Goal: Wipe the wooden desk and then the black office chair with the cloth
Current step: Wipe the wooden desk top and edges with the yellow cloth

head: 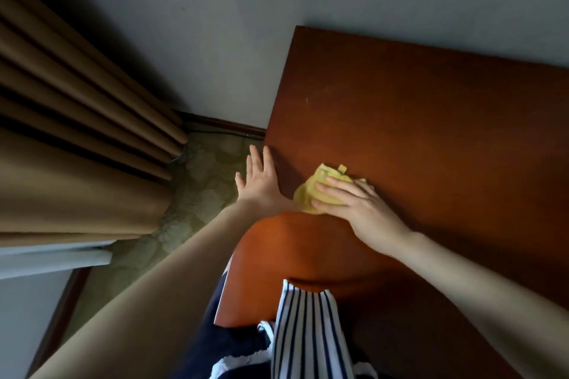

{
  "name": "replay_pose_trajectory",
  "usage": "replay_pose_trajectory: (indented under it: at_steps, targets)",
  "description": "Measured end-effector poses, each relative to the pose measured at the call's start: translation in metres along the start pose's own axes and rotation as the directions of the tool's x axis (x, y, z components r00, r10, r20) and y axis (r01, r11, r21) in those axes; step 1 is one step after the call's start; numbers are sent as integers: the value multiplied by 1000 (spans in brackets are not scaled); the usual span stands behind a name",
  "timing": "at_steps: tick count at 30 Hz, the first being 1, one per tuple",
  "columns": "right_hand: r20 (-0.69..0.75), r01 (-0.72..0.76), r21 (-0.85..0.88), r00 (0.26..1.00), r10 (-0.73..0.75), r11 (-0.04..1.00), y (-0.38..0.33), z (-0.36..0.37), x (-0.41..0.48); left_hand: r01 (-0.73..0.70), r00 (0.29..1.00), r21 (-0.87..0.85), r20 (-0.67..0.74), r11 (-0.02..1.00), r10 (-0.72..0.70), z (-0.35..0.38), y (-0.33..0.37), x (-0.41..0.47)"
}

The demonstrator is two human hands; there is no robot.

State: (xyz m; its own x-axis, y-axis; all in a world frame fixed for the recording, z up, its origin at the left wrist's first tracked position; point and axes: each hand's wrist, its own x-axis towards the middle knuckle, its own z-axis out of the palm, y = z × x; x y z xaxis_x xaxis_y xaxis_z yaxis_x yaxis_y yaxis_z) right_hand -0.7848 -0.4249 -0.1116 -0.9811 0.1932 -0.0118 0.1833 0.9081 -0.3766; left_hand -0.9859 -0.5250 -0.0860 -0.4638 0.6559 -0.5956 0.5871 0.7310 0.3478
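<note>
Head view. The right hand (360,206) lies on a crumpled yellow cloth (311,191), its grip spread, with fingers nearly straight and pressing the cloth onto the wooden desk (431,120) near its front left corner. The left hand (261,183) lies just beside the cloth at the desk's left edge, grip spread flat, fingers straight. Brown curtains (77,132) hang at left above patterned carpet (197,194).

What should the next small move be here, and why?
Probably slide the right hand with the cloth to the right and away across the desk. The hand presses the cloth flat near the desk's left front corner, close beside the left hand at the edge, and most of the wooden top lies to the right and beyond.
</note>
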Motion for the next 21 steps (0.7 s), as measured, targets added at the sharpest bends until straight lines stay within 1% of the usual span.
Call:
replay_pose_trajectory:
  at_steps: [2, 4, 6, 8, 11, 14, 18, 21]
  targets:
    - [16, 58, -48, 998, -57, 997, 2, -3, -31, -3, 999, -27, 32, 1000, 4, -3, 6, 10]
    - [63, 113, -124, 992, -106, 986, 6, -8, -50, 10, 999, -61, 37, 998, -8, -8, 11, 20]
    - [115, 126, -182, 988, -106, 975, 13, -17, -53, 33, 999, -90, 36, 995, -29, -11, 16, 29]
    - [134, 95, -168, 988, -72, 981, 21, -22, -47, 56, 997, -94, 52, 994, -52, -12, 19, 35]
    - [128, -54, -61, 990, 62, 997, 35, -28, -30, 63, 993, -33, 98, 997, -59, -8, 20, 38]
    - [120, -235, 26, 966, 230, 972, 58, -38, 2, 37, 990, -16, 139, 999, -34, -7, 12, 40]
    - [33, -391, 45, 920, 390, 919, 84, -47, 59, 38, 984, 0, 172, 999, -38, -6, 9, 41]
    - [-35, -464, 36, 885, 465, 885, 98, -51, 100, 41, 985, 39, 169, 998, -47, -2, 11, 42]
